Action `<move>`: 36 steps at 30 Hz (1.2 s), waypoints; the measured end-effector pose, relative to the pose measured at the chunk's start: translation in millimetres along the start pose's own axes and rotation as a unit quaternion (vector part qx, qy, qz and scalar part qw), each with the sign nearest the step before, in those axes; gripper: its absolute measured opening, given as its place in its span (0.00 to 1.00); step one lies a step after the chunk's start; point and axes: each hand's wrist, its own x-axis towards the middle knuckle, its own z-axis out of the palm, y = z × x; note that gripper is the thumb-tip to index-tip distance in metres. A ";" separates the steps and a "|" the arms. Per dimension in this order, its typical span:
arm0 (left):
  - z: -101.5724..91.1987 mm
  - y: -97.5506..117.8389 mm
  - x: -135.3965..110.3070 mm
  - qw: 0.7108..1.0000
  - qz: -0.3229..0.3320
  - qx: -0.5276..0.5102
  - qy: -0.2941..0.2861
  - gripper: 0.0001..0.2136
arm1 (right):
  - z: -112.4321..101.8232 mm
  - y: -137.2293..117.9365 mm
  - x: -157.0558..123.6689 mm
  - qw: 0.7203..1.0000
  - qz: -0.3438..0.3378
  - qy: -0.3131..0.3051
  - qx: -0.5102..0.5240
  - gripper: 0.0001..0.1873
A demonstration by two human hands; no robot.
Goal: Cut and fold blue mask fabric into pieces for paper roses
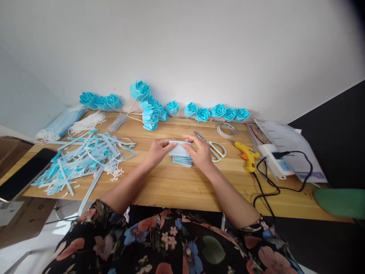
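Observation:
Between my two hands is a pale blue folded piece of face mask fabric [179,148], gripped by its upper corners. My left hand [159,150] pinches the left end with thumb and fingers. At the right end, my right hand [200,150] closes on it the same way, thumb on the near face. Just below lies a stack of cut blue fabric pieces [182,161] on the wooden table, partly covered by the held piece. White-handled scissors [218,151] rest right beside my right hand, their blades partly behind it.
Blue fabric flowers [202,114] line the wall. A heap of cut strips [82,163], whole masks [61,122] and a phone [27,175] lie left. Rightward are a tape roll [226,130], a yellow glue gun [248,155], its black cord and a white power strip [278,163].

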 end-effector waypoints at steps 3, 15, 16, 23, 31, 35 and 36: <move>-0.1 -1.6 1.0 0.999 0.005 -0.006 0.046 0.20 | -3.1 -0.9 0.3 0.998 0.051 -0.012 0.036 0.20; 1.5 0.1 -0.3 0.999 0.004 -0.018 0.045 0.20 | -0.8 0.2 0.5 0.991 0.118 0.002 0.070 0.16; 1.9 0.5 -0.5 0.999 0.003 -0.027 0.042 0.20 | -0.7 1.0 0.3 0.991 0.116 0.004 0.069 0.16; 3.2 0.6 0.5 0.997 -0.006 -0.057 0.041 0.21 | -0.6 2.9 -0.2 0.992 0.112 -0.001 0.060 0.16; 2.4 -4.8 1.8 0.998 -0.005 -0.053 0.029 0.21 | 0.6 2.7 -0.3 0.993 0.105 0.011 0.053 0.15; 1.6 -4.2 1.7 1.000 0.016 -0.014 0.020 0.20 | 2.8 4.1 0.3 0.998 0.060 0.012 0.016 0.16; 1.5 -3.5 1.3 1.000 0.026 0.007 0.015 0.19 | 3.5 4.2 0.3 0.999 0.041 0.009 0.003 0.16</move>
